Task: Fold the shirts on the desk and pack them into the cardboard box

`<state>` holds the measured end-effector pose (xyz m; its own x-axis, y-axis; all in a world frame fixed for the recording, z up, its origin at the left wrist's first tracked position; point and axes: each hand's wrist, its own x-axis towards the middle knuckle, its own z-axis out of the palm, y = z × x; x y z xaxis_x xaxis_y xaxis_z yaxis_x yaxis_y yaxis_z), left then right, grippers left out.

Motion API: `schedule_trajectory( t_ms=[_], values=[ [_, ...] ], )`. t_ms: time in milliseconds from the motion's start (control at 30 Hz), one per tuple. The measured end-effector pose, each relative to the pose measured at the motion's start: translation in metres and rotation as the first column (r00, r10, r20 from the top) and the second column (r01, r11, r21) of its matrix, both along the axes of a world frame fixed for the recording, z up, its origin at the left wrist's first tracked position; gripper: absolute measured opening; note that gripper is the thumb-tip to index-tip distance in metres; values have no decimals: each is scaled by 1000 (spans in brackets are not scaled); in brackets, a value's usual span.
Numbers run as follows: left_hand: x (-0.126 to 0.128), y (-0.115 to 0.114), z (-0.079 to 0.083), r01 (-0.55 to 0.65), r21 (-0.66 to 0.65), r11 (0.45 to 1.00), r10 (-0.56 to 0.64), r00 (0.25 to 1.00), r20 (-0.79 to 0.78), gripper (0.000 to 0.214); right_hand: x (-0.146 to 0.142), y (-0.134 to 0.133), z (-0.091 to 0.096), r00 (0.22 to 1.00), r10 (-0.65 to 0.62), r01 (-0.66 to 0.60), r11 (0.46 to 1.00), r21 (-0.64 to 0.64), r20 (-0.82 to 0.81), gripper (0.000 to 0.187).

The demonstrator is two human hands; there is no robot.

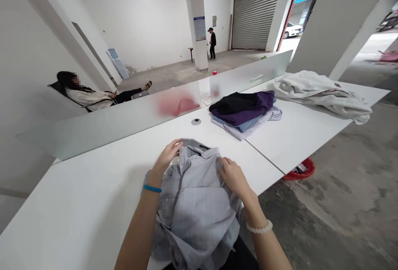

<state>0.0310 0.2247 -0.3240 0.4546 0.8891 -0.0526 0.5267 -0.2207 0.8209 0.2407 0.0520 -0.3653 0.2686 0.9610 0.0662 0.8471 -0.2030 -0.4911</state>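
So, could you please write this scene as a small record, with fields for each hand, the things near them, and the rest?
Left hand: on collar of gray shirt
Right hand: on shirt's front edge
Wrists: blue band on left, bead bracelet on right
Surface: white desk
Nearby: stack of clothes
Rest: pale garment, red basket, reclining person

Got a stack of folded clothes (242, 114), black and purple on top, at 1 o'clock on the white bench (273, 145), plus a crumpled off-white garment (320, 96) at 2. Red plastic basket (300, 169) tucked by the bench edge around 3. Frosted glass divider (108, 125) at 11, someone reclining (90, 98) past it at 10.
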Motion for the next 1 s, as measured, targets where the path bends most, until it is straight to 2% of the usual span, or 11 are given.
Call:
schedule_trajectory(
  t_ms=[67,133,267,367,533,600,667,767,833,933,1000],
  values=[
    [5,-2,0,65,-56,996,-58,991,125,62,5,18,11,1000,-15,15,998,58,0,38],
    [9,1,-9,61,-84,995,-43,980,196,63,6,38,17,999,3,0,997,77,-37,32],
    [15,10,-36,-35,-47,998,41,992,120,60,6,68,9,993,56,-53,998,27,-102,17],
    [18,11,-46,34,-54,998,-30,998,61,48,11,70,-3,988,44,-38,998,44,-146,18],
    [22,2,-39,131,-23,991,-129,988,88,33,25,55,-17,926,-111,134,990,39,-361,54],
    [23,-3,-35,111,17,994,-112,982,154,32,27,51,-19,883,-105,122,993,7,-457,50],
    [24,-8,-29,69,57,996,-81,969,234,32,25,48,-15,871,-65,100,994,48,-487,35],
    [18,-15,-13,-23,123,992,-23,933,360,34,15,46,4,843,68,70,970,233,-534,27],
    [9,-19,9,-102,170,980,17,898,440,38,5,45,28,795,204,12,936,351,-571,30],
    [-12,-30,58,-252,292,923,62,844,533,46,-14,44,76,746,369,-79,876,476,-555,45],
    [-28,-43,99,-366,447,816,69,829,555,49,-27,46,110,744,446,-127,826,550,-498,53]
  ],
)
